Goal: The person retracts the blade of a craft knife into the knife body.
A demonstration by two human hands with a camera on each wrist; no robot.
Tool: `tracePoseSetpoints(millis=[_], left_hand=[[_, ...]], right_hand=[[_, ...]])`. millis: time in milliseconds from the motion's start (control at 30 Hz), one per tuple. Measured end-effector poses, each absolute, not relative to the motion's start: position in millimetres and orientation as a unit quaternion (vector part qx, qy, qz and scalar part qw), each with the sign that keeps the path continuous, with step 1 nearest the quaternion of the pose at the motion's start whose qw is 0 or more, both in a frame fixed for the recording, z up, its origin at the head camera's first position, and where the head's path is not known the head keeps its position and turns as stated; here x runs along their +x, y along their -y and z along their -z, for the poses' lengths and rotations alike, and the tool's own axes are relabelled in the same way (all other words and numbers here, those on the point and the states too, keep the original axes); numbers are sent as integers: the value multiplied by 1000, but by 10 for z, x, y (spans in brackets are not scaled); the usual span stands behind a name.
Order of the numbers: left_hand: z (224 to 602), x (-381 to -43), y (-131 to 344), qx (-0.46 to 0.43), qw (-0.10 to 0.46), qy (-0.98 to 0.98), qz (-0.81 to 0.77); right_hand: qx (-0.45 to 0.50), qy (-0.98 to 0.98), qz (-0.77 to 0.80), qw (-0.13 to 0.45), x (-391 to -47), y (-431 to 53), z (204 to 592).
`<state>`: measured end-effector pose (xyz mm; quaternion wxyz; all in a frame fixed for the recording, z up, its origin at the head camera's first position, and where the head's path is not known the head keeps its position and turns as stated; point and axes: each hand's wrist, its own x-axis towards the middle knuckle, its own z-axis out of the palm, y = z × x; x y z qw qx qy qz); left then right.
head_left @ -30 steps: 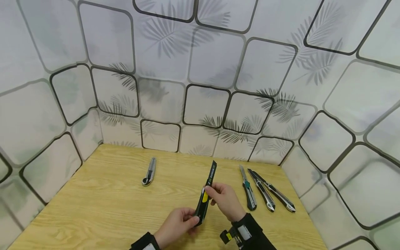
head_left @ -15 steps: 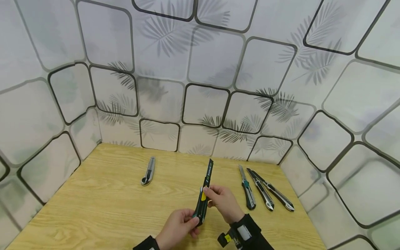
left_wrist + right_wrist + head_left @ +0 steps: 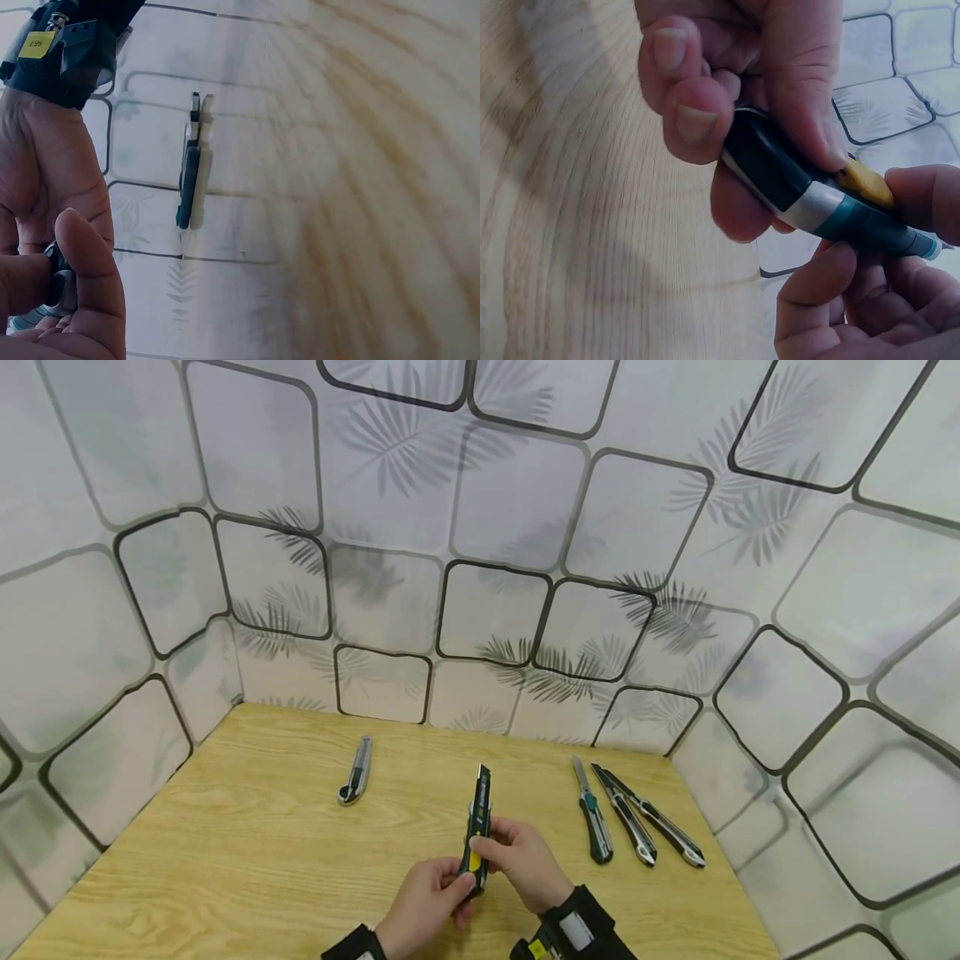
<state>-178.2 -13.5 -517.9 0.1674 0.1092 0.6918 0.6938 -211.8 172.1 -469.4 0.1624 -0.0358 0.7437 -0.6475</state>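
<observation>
A black utility knife (image 3: pixel 481 814) with a yellow slider (image 3: pixel 866 184) is held by both hands, its dark blade end pointing to the back wall. My left hand (image 3: pixel 427 900) pinches the rear end of the handle between thumb and fingers. Higher up the handle, my right hand (image 3: pixel 525 860) grips it, the thumb pressed at the slider. In the right wrist view, teal and silver bands show on the knife body. Seen from the left wrist, the fingers of my left hand (image 3: pixel 90 300) hide most of the knife.
Away to the right lie a green-and-black utility knife (image 3: pixel 596 822) and two silver-and-black ones, a nearer knife (image 3: pixel 636 827) and an outer knife (image 3: pixel 671 835). A small grey utility knife (image 3: pixel 357 772) lies left on the wooden table (image 3: pixel 247 860). Patterned cloth walls (image 3: pixel 390 685) enclose the table.
My right hand has moved down towards my left hand along with the yellow slider. The dark blade end now reaches less far out, and the knife stands more upright in the head view.
</observation>
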Motion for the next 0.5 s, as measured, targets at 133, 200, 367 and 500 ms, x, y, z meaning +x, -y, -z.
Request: tracePoseSetpoints(millis=[133, 200, 367, 500], left_hand=[[5169, -1791, 153, 106, 162, -698, -689], [5159, -1804, 160, 107, 157, -702, -686], [5165, -1822, 170, 105, 156, -712, -676], [5195, -1825, 161, 103, 167, -715, -671]], right_hand=[[-56, -731, 655, 182, -2112, -1736, 4696], [-64, -721, 661, 195, -2121, -1749, 4698], [-68, -709, 668, 216, -2123, -1777, 4733], [-53, -715, 663, 215, -2100, -1798, 4772]])
